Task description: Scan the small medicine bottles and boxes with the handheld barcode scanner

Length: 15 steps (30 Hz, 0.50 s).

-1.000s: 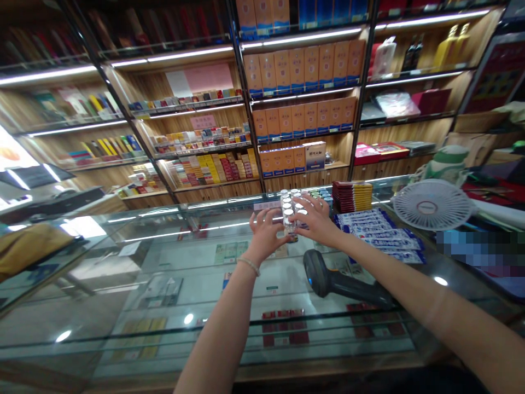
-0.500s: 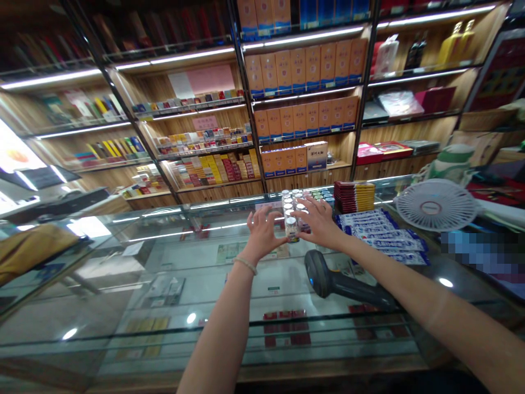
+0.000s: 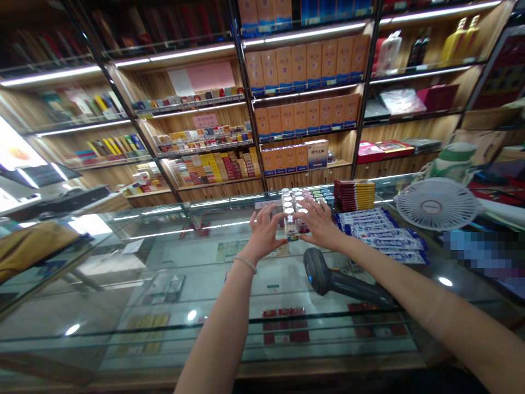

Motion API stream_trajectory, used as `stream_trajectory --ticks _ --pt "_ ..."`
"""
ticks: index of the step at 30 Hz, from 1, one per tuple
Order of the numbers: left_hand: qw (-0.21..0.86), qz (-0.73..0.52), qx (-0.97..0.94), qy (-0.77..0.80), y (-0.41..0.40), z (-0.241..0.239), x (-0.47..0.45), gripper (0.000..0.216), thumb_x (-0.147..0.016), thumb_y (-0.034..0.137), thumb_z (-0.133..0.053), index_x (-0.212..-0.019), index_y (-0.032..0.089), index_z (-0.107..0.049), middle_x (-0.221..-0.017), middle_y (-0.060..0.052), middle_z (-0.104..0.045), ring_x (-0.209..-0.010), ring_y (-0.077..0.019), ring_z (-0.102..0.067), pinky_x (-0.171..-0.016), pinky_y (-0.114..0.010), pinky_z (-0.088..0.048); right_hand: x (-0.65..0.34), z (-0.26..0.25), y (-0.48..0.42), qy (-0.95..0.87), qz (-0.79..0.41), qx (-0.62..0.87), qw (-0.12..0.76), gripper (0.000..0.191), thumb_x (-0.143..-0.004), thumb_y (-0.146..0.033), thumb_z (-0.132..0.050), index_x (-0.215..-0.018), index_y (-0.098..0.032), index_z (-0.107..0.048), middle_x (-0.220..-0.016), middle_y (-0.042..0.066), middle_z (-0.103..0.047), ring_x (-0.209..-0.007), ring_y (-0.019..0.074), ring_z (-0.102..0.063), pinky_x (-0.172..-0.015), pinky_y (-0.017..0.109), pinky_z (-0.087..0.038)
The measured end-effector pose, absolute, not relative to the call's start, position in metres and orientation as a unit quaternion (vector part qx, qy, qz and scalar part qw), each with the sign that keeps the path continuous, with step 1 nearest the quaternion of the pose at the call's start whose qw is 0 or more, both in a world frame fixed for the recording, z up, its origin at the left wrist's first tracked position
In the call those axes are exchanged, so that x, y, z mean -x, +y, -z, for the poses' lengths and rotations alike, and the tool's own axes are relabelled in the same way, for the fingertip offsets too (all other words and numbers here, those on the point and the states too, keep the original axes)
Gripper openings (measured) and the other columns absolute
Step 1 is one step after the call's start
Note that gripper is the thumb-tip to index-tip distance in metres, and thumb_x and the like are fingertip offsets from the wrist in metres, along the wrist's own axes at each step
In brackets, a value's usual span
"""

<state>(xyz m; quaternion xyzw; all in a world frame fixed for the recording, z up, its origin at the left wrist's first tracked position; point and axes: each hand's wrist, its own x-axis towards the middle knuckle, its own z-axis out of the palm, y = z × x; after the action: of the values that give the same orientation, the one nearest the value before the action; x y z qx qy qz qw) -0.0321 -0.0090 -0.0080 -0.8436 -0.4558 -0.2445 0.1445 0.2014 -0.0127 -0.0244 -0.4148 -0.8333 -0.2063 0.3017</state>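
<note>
Several small clear bottles with white caps point(image 3: 292, 203) stand in a cluster on the glass counter point(image 3: 172, 257). My left hand point(image 3: 264, 234) is at the cluster's left side, fingers spread and touching the nearest bottle point(image 3: 291, 228). My right hand point(image 3: 320, 223) is at the right side, fingers spread against the same front bottles. Neither hand is wrapped round a bottle. A thin bracelet sits on my left wrist.
A black barcode scanner point(image 3: 340, 280) lies on the glass under my right forearm. Blue-and-white cartons point(image 3: 381, 235), a red-and-yellow stack point(image 3: 354, 195) and a white desk fan point(image 3: 435, 204) are to the right. Shelves of boxed goods point(image 3: 303, 117) line the back wall.
Both hands stay beside the bottles; the fingers have shifted slightly and the front bottle sits a little nearer between them. The view has moved a touch.
</note>
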Motion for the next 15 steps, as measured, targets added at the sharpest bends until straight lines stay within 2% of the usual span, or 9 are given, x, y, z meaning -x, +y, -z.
stream_trajectory --ticks 15 --pt "0.137 0.248 0.845 -0.454 -0.0064 0.0105 0.0297 0.070 -0.071 0.042 -0.084 -0.133 0.033 -0.053 -0.155 -0.011 -0.038 -0.146 -0.0339 -0.030 -0.120 -0.055 -0.012 -0.2014 0.0275 -0.0078 -0.830 0.212 0.416 0.306 0.052 -0.078 -0.038 -0.072 -0.125 -0.027 -0.055 -0.155 0.012 -0.040 -0.148 0.0332 -0.022 -0.117 0.053 -0.010"
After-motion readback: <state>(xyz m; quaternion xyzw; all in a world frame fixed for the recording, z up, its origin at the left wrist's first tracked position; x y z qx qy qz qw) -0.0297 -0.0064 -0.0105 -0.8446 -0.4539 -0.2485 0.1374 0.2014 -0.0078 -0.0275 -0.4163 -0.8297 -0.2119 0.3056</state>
